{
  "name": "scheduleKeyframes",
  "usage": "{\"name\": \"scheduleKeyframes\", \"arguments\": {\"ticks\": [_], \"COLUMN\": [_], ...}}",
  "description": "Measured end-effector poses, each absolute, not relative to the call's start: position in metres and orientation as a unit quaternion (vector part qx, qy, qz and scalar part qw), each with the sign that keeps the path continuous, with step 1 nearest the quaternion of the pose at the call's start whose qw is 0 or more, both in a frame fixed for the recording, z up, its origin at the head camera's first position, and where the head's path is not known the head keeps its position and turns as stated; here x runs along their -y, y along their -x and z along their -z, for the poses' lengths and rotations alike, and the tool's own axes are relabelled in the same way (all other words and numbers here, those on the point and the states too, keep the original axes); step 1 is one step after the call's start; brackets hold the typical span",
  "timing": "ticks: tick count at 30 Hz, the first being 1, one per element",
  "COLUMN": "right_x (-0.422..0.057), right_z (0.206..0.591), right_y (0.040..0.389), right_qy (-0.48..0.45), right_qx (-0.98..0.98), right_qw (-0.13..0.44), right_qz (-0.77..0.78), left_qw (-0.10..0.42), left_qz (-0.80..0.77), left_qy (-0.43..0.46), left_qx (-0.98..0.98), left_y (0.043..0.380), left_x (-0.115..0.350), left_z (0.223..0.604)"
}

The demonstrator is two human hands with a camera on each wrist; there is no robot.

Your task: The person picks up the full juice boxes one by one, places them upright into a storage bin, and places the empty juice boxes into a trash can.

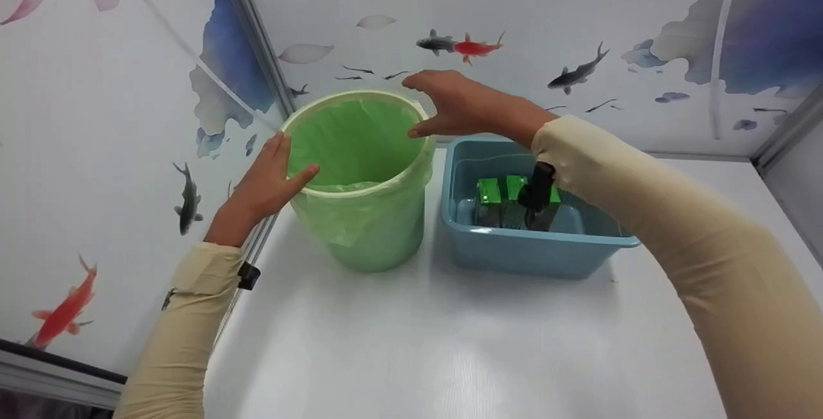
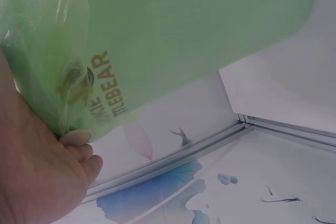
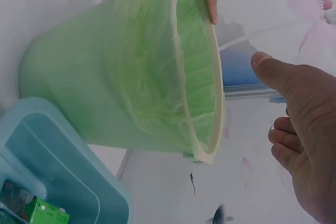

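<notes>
A pale green trash bin (image 1: 379, 245) stands upright, with a translucent green bag (image 1: 347, 130) lining it and folded over its cream rim (image 1: 360, 193). My left hand (image 1: 260, 181) is at the left of that rim, fingers fairly straight and thumb spread across the edge. In the left wrist view, the left hand (image 2: 47, 166) is close beside the rim and the bag's overhang. My right hand (image 1: 456, 104) hovers by the rim's right side, thumb and fingers apart, holding nothing. The right wrist view shows that right hand (image 3: 304, 124) separate from the bin.
Right of the bin sits a blue plastic tub (image 1: 514, 252) holding several small green-topped boxes (image 1: 488, 191), partly covered by the right wrist's black device (image 1: 539, 191). Both containers stand on a white table (image 1: 437, 342) near the fish-printed walls (image 1: 611, 14).
</notes>
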State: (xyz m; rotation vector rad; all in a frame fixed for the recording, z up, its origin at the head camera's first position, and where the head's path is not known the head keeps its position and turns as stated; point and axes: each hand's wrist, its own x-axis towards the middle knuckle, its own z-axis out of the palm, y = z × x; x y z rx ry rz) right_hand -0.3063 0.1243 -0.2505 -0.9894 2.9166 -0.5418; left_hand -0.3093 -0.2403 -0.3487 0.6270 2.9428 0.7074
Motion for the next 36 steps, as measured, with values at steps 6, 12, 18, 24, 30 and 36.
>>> {"name": "scheduleKeyframes", "arguments": {"ticks": [6,12,18,24,30,36], "right_x": [-0.152,-0.180,-0.205,-0.239,-0.277,-0.315], "right_z": [0.238,0.228,0.221,0.214,0.215,0.225], "right_y": [0.290,0.279,0.265,0.245,0.216,0.187], "right_qy": [0.308,0.303,0.275,0.250,0.249,0.238], "right_qx": [-0.937,-0.939,-0.946,-0.952,-0.945,-0.940], "right_qw": [-0.004,-0.047,-0.061,-0.091,-0.140,-0.185], "right_qz": [0.165,0.157,0.160,0.154,0.158,0.162], "left_qw": [0.013,0.013,0.018,0.015,0.007,0.003], "left_qz": [-0.216,-0.214,-0.216,-0.218,-0.217,-0.215], "left_qy": [-0.208,-0.205,-0.205,-0.208,-0.215,-0.218], "left_qx": [-0.954,-0.955,-0.954,-0.953,-0.952,-0.952], "left_y": [0.309,0.309,0.309,0.312,0.312,0.311], "left_x": [0.242,0.244,0.246,0.245,0.242,0.241], "left_z": [0.346,0.346,0.347,0.349,0.350,0.349]}}
